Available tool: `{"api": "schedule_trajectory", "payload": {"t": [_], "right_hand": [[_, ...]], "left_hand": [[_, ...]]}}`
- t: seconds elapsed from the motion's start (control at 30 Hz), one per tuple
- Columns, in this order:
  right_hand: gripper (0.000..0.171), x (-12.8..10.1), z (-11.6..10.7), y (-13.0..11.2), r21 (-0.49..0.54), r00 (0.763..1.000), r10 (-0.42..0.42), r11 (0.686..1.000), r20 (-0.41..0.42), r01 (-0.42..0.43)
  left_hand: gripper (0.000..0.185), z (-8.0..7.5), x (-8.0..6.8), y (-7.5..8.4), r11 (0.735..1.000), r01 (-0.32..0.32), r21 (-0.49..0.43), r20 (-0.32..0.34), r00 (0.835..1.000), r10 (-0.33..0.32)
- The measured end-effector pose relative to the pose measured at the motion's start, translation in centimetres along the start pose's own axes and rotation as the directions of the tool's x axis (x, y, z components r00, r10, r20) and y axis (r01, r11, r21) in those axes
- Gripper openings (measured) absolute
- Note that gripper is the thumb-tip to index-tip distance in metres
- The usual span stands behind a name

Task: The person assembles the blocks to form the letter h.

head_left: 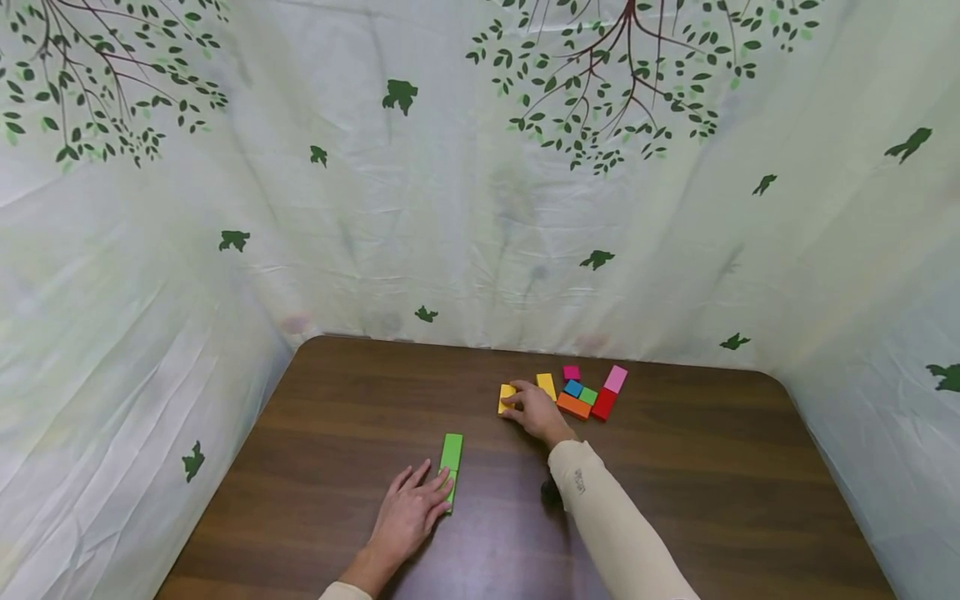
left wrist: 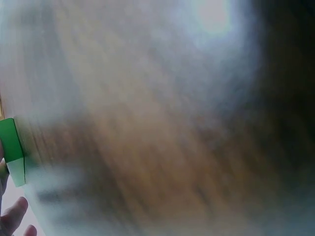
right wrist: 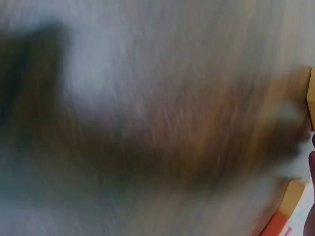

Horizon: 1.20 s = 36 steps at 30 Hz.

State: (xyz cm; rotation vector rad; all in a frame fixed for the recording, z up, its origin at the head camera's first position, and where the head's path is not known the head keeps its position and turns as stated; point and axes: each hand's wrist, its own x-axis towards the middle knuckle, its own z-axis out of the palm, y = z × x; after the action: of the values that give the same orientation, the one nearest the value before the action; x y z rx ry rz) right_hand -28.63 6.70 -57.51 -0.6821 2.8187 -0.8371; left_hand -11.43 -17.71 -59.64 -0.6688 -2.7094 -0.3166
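Observation:
Two light green blocks (head_left: 452,451) lie end to end in a line on the table. My left hand (head_left: 406,510) rests at the nearer one, its fingers stretched out over and beside it; part of that block is hidden. At the left edge of the left wrist view, a green block (left wrist: 11,140) shows near some fingertips. Farther back, my right hand (head_left: 538,412) pinches a yellow block (head_left: 506,400) between thumb and forefinger. The right wrist view catches only a sliver of this yellow block (right wrist: 311,98) at its right edge.
Right of my right hand lie another yellow block (head_left: 546,384), an orange block (head_left: 574,406), a blue one (head_left: 573,388), a small green one (head_left: 588,396), a red one (head_left: 603,404), a pink one (head_left: 616,379) and a magenta one (head_left: 572,372). A patterned curtain (head_left: 480,208) borders the wooden table (head_left: 697,467).

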Motion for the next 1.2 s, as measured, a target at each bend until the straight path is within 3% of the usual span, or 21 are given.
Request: {"api": "schedule_trajectory", "payload": {"t": [0.2, 0.5, 0.8, 1.2], "right_hand": [[0.029, -0.2, 0.4, -0.6, 0.011, 1.000, -0.017, 1.000, 0.017, 0.017], [0.023, -0.4, 1.2, -1.1, -0.047, 0.995, -0.095, 0.995, -0.033, 0.094], [0.028, -0.6, 2.4, -1.9, -0.022, 0.997, -0.046, 0.999, -0.058, 0.045], [0.024, -0.6, 3.2, -2.9, 0.033, 0.993, -0.051, 0.998, -0.111, 0.055]], "left_hand": [[0.033, 0.2, 0.0, 0.1, 1.000, 0.000, 0.001, -0.007, 1.000, 0.000], [0.032, 0.2, 0.2, 0.2, 1.000, -0.005, -0.017, -0.002, 1.000, 0.005], [0.033, 0.1, 0.2, 0.1, 1.000, 0.007, -0.020, 0.009, 1.000, -0.007], [0.032, 0.0, 0.2, 0.0, 1.000, 0.013, -0.004, 0.032, 0.999, -0.013]]}}
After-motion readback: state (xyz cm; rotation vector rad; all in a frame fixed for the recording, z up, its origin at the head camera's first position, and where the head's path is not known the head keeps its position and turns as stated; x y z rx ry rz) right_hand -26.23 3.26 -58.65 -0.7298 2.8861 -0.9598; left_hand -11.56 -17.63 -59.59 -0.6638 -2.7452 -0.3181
